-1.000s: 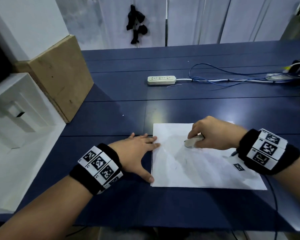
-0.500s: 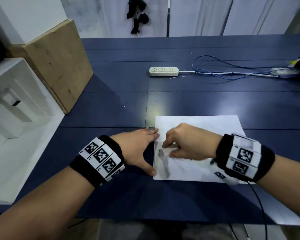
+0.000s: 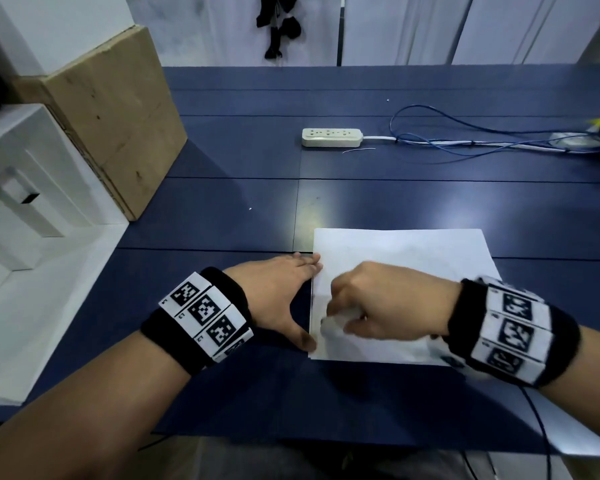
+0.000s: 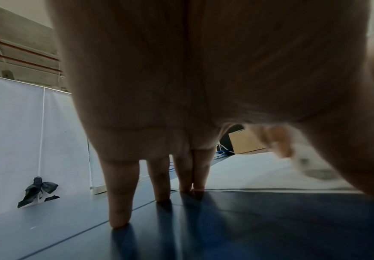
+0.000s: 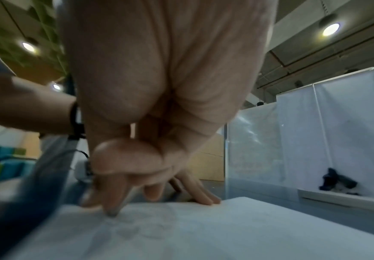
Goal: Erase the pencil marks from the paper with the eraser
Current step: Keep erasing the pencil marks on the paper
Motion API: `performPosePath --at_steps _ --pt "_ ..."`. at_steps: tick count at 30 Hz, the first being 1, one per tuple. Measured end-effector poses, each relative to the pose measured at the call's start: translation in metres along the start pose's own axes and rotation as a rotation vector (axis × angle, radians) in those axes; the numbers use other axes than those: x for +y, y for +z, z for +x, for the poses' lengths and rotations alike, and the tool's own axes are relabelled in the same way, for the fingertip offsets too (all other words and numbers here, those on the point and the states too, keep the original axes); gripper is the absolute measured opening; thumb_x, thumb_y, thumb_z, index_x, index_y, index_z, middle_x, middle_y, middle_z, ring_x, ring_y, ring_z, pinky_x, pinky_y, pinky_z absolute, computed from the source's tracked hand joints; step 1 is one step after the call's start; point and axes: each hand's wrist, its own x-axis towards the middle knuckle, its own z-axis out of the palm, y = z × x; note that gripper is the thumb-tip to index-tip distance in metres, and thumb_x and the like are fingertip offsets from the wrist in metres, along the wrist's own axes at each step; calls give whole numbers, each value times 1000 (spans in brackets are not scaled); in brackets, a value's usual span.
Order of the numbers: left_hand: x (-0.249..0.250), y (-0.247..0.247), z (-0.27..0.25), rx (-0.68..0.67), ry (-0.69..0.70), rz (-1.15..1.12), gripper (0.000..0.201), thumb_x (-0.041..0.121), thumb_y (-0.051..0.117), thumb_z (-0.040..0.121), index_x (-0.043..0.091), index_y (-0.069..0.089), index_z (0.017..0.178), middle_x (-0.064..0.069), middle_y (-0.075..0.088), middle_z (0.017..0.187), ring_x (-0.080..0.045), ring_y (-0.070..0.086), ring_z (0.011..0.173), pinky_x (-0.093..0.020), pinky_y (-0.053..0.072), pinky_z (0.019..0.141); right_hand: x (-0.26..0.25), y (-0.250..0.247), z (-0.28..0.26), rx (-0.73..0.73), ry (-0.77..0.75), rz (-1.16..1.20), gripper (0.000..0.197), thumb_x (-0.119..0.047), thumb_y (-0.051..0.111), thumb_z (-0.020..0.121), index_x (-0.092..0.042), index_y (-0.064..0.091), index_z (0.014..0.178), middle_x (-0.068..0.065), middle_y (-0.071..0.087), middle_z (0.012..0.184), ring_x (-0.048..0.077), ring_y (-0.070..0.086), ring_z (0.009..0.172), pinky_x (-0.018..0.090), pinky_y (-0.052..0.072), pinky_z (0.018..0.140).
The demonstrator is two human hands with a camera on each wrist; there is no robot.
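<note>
The right hand (image 3: 392, 303) is clenched round the eraser (image 3: 329, 323), a pale, blurred stub poking out at its nine o'clock side and pressed onto the paper (image 3: 406, 251) near the sheet's lower left corner. Its long axis seems to run roughly three to nine o'clock, though motion blur makes that uncertain. The left hand (image 3: 278, 292) lies flat with straight fingers on the table (image 3: 222, 202), at nine o'clock from the eraser; its fingertips and thumb touch the paper's left edge and pin it. The right hand is the one on the job; the next stroke probably runs toward or away from that pinned edge, so the sheet could buckle if pushed against the left fingertips. The paper is thin, matte and white, with only faint grey smudges left in the right wrist view; the table is smooth dark blue panels. Farther off, at twelve o'clock, lies a cream power strip (image 3: 331, 137) with trailing blue cables (image 3: 465, 133), and at ten o'clock a worn cardboard box (image 3: 115, 112).
</note>
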Motion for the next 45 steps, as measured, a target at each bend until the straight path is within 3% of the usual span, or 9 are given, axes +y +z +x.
performPosePath --at_steps 3,9,14,17,22,28,35,42,45 --pt "-1 0 1 -7 -4 8 133 79 71 57 22 5 157 13 -4 163 -6 1 149 -32 15 122 -5 -2 -1 -94 -33 53 30 -23 65 80 -24 74 109 -3 69 100 18 62 90 29 50 78" --pt "-1 0 1 -18 -13 -3 135 80 71 53 23 8 157 15 -1 163 -6 4 149 -36 22 120 31 -11 29 46 193 -20 25 -35 63 81 -25 74 102 0 71 87 23 62 84 38 53 77" --pt "0 0 0 -19 -12 7 132 77 72 57 22 5 156 15 -4 162 -5 2 149 -33 18 121 0 0 -1 -106 -41 25 26 -31 63 84 -21 72 106 -1 66 97 16 56 84 30 47 77" --pt "1 -2 -1 -20 -13 11 132 77 72 57 23 5 156 15 -4 162 -6 2 149 -34 18 121 4 -5 2 -119 -32 67 30 -30 69 82 -25 73 111 -5 71 99 9 54 78 21 44 75" --pt "1 -3 1 -24 -16 1 133 78 73 53 22 10 156 14 1 162 -7 8 149 -35 23 120 40 -9 25 62 200 14 42 -53 47 76 -25 74 93 2 69 78 22 61 73 38 54 68" --pt "-1 -2 5 0 -11 18 135 82 72 47 21 16 155 14 8 161 -7 20 146 -32 28 117 -1 -2 -2 -67 -7 54 32 -26 64 80 -26 73 111 -5 67 96 11 51 77 26 48 75" --pt "1 -8 5 -20 -11 14 139 85 69 41 20 21 153 14 13 159 -7 26 143 -32 31 115 42 -4 27 42 226 9 33 -41 53 76 -19 72 92 3 72 78 22 67 69 39 57 67" --pt "3 -6 5 -23 -20 33 139 85 69 43 19 19 154 14 10 160 -8 24 144 -34 32 115 8 11 -1 -157 4 112 34 -41 54 77 -30 71 104 -5 69 81 19 67 63 36 55 68" --pt "4 -7 4 -22 -19 41 138 84 70 44 19 19 154 14 12 159 -9 26 143 -34 32 115 21 3 13 -72 50 62 30 -37 60 78 -29 72 105 -3 71 84 21 66 70 38 55 72"
